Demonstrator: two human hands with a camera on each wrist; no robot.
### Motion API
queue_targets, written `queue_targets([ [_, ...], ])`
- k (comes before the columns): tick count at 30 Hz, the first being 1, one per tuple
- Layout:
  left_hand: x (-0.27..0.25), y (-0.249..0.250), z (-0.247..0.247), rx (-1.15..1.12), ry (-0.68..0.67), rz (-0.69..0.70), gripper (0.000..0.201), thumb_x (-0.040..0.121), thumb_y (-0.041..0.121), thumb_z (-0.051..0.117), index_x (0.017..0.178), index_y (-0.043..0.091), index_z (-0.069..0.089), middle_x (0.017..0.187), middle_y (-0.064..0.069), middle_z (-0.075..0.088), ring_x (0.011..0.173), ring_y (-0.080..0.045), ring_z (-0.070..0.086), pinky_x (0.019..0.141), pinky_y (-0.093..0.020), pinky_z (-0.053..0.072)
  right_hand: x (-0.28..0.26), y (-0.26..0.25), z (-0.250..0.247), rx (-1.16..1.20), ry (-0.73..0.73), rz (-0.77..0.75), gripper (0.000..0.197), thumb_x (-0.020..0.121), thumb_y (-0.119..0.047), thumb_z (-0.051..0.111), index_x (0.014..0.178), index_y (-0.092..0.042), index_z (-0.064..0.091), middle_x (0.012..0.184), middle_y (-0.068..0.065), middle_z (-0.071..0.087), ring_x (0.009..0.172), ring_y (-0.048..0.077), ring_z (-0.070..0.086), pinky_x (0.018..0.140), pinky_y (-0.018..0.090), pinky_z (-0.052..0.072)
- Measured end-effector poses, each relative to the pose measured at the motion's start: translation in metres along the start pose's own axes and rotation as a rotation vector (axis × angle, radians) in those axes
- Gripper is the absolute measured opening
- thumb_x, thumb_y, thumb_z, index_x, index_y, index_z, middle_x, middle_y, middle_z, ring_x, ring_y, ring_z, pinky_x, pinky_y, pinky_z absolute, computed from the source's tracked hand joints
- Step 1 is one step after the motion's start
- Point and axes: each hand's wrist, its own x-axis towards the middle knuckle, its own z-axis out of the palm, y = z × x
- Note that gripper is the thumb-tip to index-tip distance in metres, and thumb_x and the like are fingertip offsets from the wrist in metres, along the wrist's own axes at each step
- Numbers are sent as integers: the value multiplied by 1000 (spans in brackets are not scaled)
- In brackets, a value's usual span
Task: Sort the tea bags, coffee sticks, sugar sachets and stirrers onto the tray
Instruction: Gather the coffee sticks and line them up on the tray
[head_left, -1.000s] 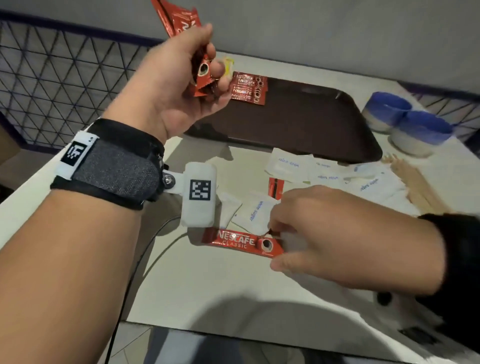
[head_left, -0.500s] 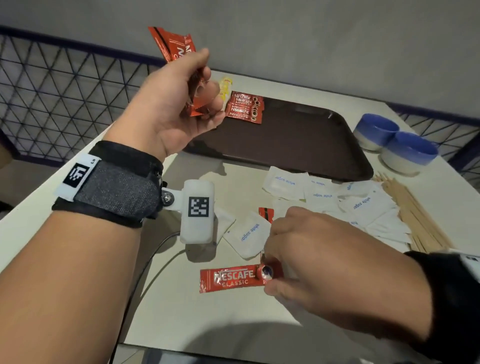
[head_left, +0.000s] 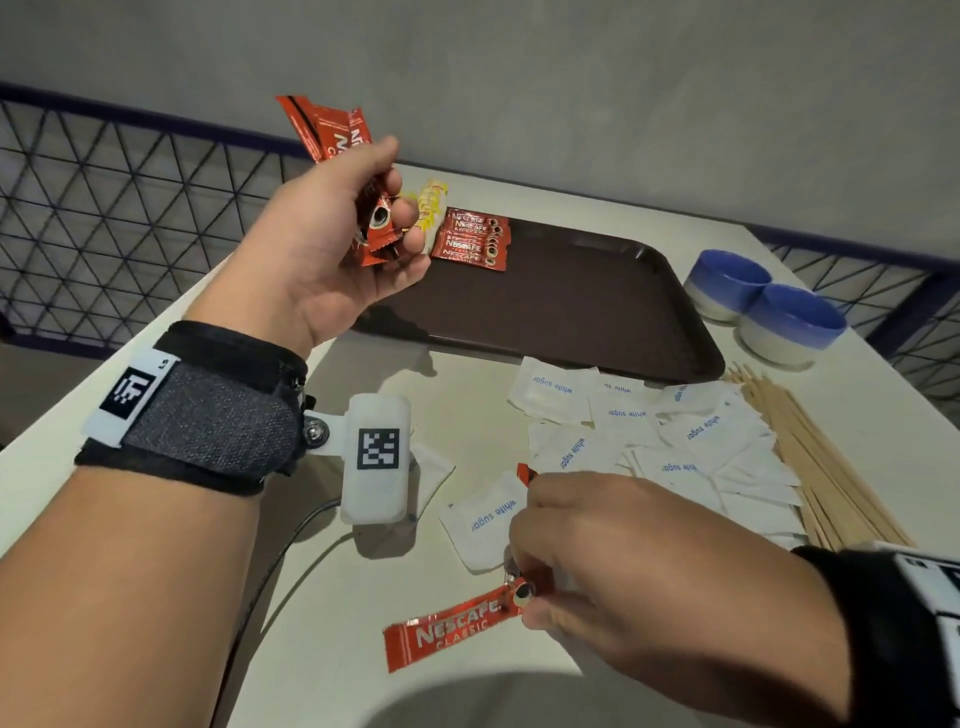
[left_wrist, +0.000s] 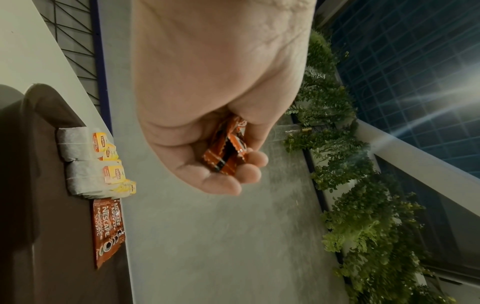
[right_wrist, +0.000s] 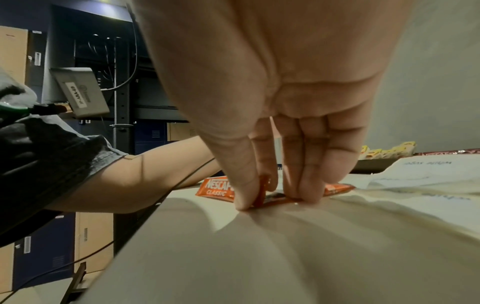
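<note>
Pinching the right end of the coffee stick at lower centre, the right hand is nearer; its long axis runs left, while the left hand grips a bundle of coffee sticks near the tray.

Brown tray: far-left corner holds a row of tea bags and stacked red coffee sticks. Table: loose coffee stick, scattered white sugar sachets, wooden stirrers bundled rightmost; further sticks held aloft
</note>
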Motion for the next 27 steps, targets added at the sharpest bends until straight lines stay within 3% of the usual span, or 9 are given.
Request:
queue_targets([
  [4, 1, 0, 1, -1, -3, 1, 30, 99, 41, 63, 75, 24, 58, 62, 7, 57, 54, -10, 56, 58, -26, 54, -2, 2, 1, 35, -54, -20, 20, 96, -47, 57, 107, -30, 55, 109, -9, 48, 107, 15, 50, 92, 38, 47],
  [7, 1, -1, 1, 5, -1, -2, 30, 99, 41, 63, 75, 24, 57, 61, 7, 56, 54, -10, 56, 57, -27, 54, -1, 2, 1, 112, -76, -51, 20, 95, -47, 61, 97, -28, 56, 104, -8, 50, 101, 13, 50, 89, 37, 47],
  [11, -1, -1, 2, 14, -4, 7, 29, 100, 40, 62, 76, 24, 57, 61, 7, 56, 54, -10, 56, 56, -27, 54, -3, 7, -5, 282, 24, -56, 22, 90, -42, 69, 86, -23, 60, 92, -8, 58, 89, 7, 53, 83, 35, 49],
  [16, -2, -1, 3, 15, -2, 11, 29, 101, 40, 61, 77, 24, 56, 61, 7, 56, 53, -10, 55, 55, -25, 54, -6, 21, -16, 229, -26, -109, 21, 89, -41, 73, 85, -23, 62, 89, -10, 61, 87, 9, 57, 79, 32, 49],
  [20, -2, -2, 3, 22, -2, 8, 29, 100, 40, 63, 76, 24, 58, 62, 7, 56, 54, -10, 56, 57, -25, 54, -2, 25, -9, 112, -94, -156, 16, 92, -30, 70, 97, -26, 55, 93, -9, 60, 85, 9, 52, 79, 37, 49],
  [24, -1, -3, 3, 27, -4, 10, 30, 100, 40, 62, 76, 24, 57, 62, 7, 56, 54, -10, 55, 57, -25, 54, 2, 23, -8, 64, -117, -210, 34, 95, -26, 64, 122, -39, 49, 104, -8, 61, 97, 13, 56, 81, 38, 50],
  [27, 1, -4, 3, 33, -5, 10, 30, 101, 40, 61, 76, 24, 57, 61, 7, 55, 54, -10, 55, 56, -25, 54, 6, 20, -8, -34, -111, -241, 36, 98, -28, 58, 130, -41, 48, 103, -5, 57, 97, 19, 56, 78, 40, 51],
])
